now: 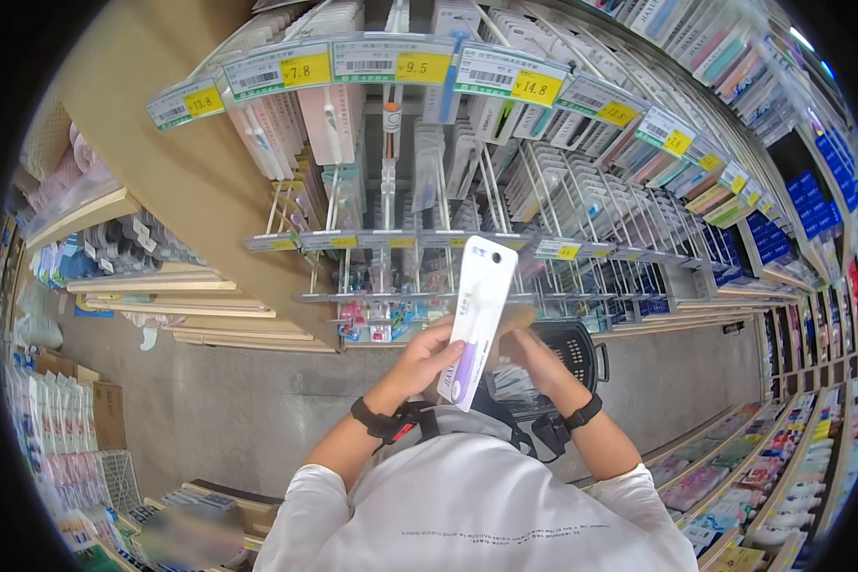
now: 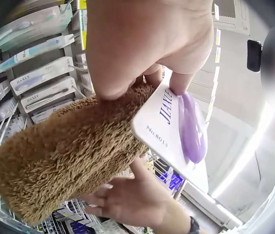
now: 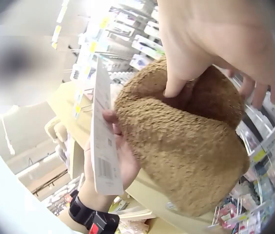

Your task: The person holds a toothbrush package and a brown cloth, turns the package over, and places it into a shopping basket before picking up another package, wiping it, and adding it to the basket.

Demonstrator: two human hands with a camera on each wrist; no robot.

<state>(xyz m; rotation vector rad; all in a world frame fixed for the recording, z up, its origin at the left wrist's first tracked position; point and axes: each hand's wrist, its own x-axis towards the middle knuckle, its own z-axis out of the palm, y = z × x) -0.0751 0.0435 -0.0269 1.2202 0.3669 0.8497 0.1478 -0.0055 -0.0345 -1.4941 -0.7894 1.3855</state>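
1. A white toothbrush pack [image 1: 479, 319] stands nearly upright at the centre of the head view, tilted a little to the right, a purple handle showing at its lower end.
2. The left hand [image 1: 427, 360] pinches the pack's lower part, fingers curled round its edge; in the left wrist view the thumb presses on the purple blister [image 2: 192, 127] beside the printed card.
3. A brown fuzzy cloth [image 2: 64, 151] fills the lower left of the left wrist view, touching the back of the pack.
4. The right hand [image 1: 541, 364] grips this cloth; in the right wrist view the thumb [image 3: 176, 80] digs into its pile in the upper centre, and the other fingers curl over its top.
5. A black basket [image 1: 576, 348] sits just behind the right hand, right of centre in the head view.
6. A rack of hooks [image 1: 505, 191] hung with more toothbrush packs fills the upper half of the head view, with yellow price tags [image 1: 419, 65] along its top.
7. Wooden shelves [image 1: 162, 281] run along the left edge, and shelves of goods [image 1: 782, 448] line the right edge.
8. Dark wrist straps [image 1: 582, 414] ring both wrists above the white sleeves at the bottom.
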